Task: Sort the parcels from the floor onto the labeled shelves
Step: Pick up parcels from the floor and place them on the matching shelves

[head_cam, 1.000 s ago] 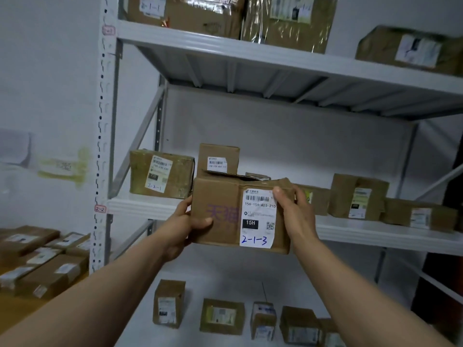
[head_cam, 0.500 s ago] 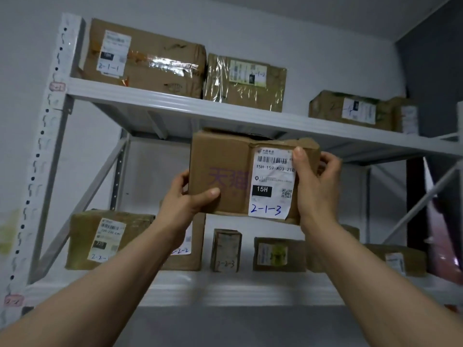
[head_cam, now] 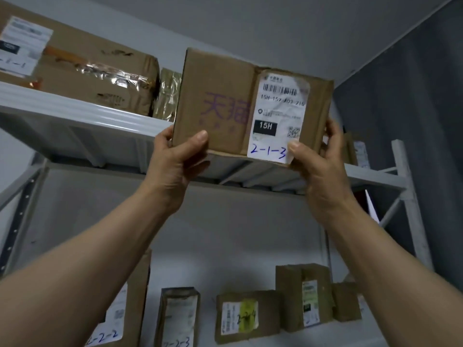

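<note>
Head view
Parcel (head_cam: 225, 103): a brown cardboard box with purple printed characters. It is raised between the hands at the front edge of the top shelf (head_cam: 75, 107); whether it rests there I cannot tell.
Label (head_cam: 278, 116): white, with a barcode, "15H" and a handwritten "2-1-3".
Left hand (head_cam: 175, 161): clamped on the parcel's lower left corner, thumb on the front face.
Right hand (head_cam: 318, 171): clamped on the lower right corner, thumb on the label's bottom edge.
Top shelf: left of the left hand stands a large taped box (head_cam: 87, 71) marked "2-1-1", with a film-wrapped parcel (head_cam: 169, 96) beside it.
Lower shelf (head_cam: 325, 334): below the hands stand boxes marked "2-2-2" (head_cam: 125, 309), "2-2-3" (head_cam: 178, 316) and "2-2-4" (head_cam: 248, 316).
</note>
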